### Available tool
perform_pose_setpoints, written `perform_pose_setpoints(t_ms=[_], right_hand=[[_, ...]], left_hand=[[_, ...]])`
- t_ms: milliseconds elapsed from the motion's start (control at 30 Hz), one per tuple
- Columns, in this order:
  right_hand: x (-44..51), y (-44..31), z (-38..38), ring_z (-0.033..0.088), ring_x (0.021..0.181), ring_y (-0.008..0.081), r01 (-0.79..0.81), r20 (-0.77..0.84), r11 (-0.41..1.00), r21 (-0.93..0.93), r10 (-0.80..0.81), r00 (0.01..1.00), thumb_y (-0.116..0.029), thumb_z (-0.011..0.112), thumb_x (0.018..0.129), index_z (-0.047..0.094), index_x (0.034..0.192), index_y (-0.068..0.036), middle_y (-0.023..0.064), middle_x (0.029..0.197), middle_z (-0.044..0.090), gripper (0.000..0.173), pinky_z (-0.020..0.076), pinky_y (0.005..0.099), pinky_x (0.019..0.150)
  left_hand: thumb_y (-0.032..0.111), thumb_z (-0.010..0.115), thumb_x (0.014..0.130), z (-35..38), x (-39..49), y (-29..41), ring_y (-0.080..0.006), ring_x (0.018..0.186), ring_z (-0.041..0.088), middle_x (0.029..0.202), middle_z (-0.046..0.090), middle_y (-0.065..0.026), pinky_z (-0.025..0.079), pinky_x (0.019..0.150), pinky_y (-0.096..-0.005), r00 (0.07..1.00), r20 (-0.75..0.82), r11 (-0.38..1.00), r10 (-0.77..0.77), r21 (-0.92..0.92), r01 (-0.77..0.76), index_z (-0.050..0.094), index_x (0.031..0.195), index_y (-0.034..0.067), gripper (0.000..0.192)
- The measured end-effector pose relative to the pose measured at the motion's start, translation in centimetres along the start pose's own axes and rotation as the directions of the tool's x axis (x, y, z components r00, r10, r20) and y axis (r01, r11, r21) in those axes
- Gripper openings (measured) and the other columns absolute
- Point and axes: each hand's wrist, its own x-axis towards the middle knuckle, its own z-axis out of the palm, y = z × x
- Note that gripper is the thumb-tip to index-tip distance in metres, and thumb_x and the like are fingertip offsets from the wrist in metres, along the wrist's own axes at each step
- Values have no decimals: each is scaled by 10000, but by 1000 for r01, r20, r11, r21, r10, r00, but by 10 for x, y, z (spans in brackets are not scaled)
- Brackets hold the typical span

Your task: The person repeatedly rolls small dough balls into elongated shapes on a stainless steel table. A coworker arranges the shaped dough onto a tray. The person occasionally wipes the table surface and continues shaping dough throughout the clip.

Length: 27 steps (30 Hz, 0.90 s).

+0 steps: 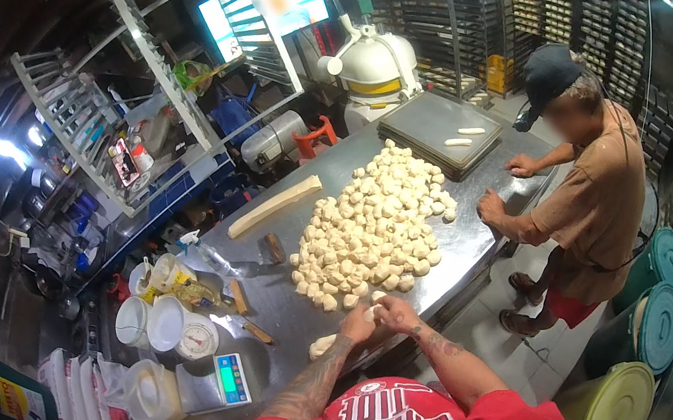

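My left hand [358, 324] and my right hand [397, 315] meet at the near edge of the steel worktable [271, 273]. Between their fingers is a small pale piece of dough [369, 313]. Another dough ball [378, 296] shows just beyond my right fingertips; whether I touch it I cannot tell. A large heap of dough balls [367, 229] spreads over the table in front of my hands. Beside my left forearm, and partly hidden by it, lies a bigger lump of dough [322, 346]. A long dough roll [275, 206] rests farther off to the left.
Across the heap, a co-worker [607, 170] leans both hands on the table by stacked trays [439, 127] holding two dough sticks. On my left are a knife [254, 330], a digital scale [231, 379], a dial scale [197, 339] and tubs. Lidded bins [609, 406] stand right.
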Motion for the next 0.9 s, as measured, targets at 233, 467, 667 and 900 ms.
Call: perform_pose_setpoints(t_ms=[233,467,667,900], right_hand=[[16,-22,17,735,1032,420,-305,-58,893,-331,304,951,-379,664,910,773,1047,-13,265,1083,748,406,592,494,887],[-7,-26,-15,661,631,257,-75,531,997,-13,71,844,-375,683,905,762,866,-18,115,686,692,367,544,394,599],[52,-9,-100,651,687,354,49,-389,615,-787,-556,734,-300,644,919,751,905,-85,168,792,710,240,533,441,617],[-10,15,-6,745,921,390,-61,60,996,-64,65,996,-437,607,953,782,1025,-87,196,954,767,398,569,486,828]], left_hand=[[478,621,937,1,-16,20,-468,1171,664,1163,722,-282,523,953,-556,988,149,986,45,155,-68,742,1146,37,503],[381,719,906,26,40,-70,-303,897,674,950,694,-158,501,738,-483,965,263,807,9,-572,148,712,986,37,352],[331,823,877,-29,-8,76,-171,893,615,1056,647,-156,519,783,-396,986,124,893,-111,-424,153,532,1305,-13,622],[201,722,887,16,-9,7,-467,1168,669,1220,708,-277,519,987,-530,978,-134,981,163,-88,-176,413,1518,143,704]])
